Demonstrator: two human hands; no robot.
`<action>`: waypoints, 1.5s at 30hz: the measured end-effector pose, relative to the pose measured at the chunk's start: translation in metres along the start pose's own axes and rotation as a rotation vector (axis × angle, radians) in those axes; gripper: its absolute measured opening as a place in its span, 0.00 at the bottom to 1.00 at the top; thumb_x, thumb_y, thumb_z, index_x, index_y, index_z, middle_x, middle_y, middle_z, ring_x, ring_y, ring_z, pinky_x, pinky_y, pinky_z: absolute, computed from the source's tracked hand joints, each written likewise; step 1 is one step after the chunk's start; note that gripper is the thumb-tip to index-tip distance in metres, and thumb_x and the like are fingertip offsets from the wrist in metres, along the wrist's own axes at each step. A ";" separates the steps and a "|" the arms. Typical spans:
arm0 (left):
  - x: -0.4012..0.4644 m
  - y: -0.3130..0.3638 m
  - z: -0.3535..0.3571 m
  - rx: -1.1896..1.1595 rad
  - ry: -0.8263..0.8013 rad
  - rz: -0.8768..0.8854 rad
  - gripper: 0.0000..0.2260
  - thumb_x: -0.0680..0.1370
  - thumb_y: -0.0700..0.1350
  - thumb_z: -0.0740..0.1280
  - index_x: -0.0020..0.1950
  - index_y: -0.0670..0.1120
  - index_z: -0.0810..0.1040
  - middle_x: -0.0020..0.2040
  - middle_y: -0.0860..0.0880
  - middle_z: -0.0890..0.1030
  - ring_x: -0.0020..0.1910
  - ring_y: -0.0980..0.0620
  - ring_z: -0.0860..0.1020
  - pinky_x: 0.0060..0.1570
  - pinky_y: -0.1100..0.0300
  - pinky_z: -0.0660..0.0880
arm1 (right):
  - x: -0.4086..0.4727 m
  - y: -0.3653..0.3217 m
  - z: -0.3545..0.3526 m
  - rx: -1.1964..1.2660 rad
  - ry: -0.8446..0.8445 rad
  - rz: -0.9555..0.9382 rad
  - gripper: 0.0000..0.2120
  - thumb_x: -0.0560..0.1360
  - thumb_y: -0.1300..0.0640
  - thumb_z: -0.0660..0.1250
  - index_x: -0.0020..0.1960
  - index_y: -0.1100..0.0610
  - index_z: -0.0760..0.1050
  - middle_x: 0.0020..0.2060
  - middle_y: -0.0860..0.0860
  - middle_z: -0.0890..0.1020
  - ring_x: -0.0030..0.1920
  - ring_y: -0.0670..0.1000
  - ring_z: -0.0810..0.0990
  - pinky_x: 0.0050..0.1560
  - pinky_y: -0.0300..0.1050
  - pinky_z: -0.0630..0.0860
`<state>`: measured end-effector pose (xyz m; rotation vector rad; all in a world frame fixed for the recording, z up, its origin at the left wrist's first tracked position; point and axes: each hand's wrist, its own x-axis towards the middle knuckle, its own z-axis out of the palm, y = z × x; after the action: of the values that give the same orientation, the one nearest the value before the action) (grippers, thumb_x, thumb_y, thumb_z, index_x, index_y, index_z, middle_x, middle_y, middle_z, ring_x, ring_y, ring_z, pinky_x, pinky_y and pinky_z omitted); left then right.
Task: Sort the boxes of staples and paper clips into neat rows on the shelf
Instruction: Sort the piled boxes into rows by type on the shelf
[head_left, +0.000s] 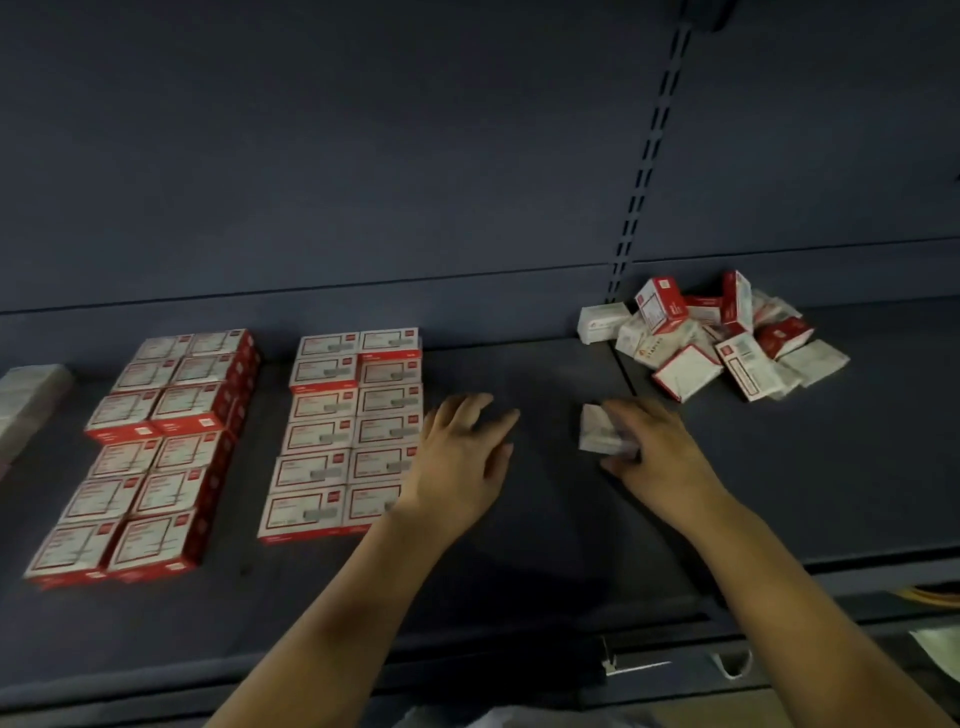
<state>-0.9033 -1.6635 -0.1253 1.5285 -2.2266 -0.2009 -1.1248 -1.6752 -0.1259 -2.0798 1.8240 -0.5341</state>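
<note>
Red-and-white boxes lie in two neat blocks on the dark shelf (545, 545): a left block (150, 447) and a middle block (343, 426), each two boxes wide. A loose heap of boxes (711, 343) sits at the back right. My right hand (654, 447) grips a small white box (600, 428) just above the shelf, right of the middle block. My left hand (462, 457) hovers with fingers spread beside the middle block's right edge, holding nothing.
A pale stack (28, 400) shows at the far left edge. A slotted upright (649, 156) runs up the back panel behind the heap. The shelf's front lip (623, 660) carries a clip and a small tag.
</note>
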 end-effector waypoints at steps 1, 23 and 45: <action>-0.001 0.005 0.002 -0.015 0.002 0.006 0.17 0.75 0.48 0.61 0.62 0.45 0.78 0.61 0.42 0.76 0.59 0.39 0.74 0.54 0.40 0.74 | -0.001 0.003 0.000 0.056 0.041 -0.024 0.27 0.66 0.66 0.73 0.64 0.59 0.73 0.58 0.58 0.74 0.60 0.61 0.71 0.56 0.47 0.68; -0.065 -0.043 -0.078 -0.721 0.348 -0.239 0.28 0.69 0.33 0.73 0.57 0.61 0.71 0.48 0.56 0.77 0.50 0.58 0.78 0.51 0.64 0.77 | -0.029 -0.153 0.024 1.088 -0.249 -0.057 0.17 0.70 0.47 0.65 0.59 0.45 0.73 0.54 0.46 0.81 0.54 0.45 0.79 0.49 0.41 0.77; -0.148 -0.224 -0.174 -0.669 0.239 -0.061 0.22 0.67 0.50 0.74 0.59 0.51 0.75 0.54 0.55 0.76 0.55 0.54 0.77 0.54 0.52 0.77 | -0.022 -0.326 0.124 1.246 -0.241 -0.186 0.30 0.56 0.50 0.79 0.55 0.54 0.77 0.51 0.52 0.83 0.55 0.52 0.80 0.49 0.40 0.77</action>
<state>-0.5939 -1.5922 -0.0878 1.1709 -1.6808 -0.6667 -0.7843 -1.6108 -0.0814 -1.3090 0.7440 -1.0468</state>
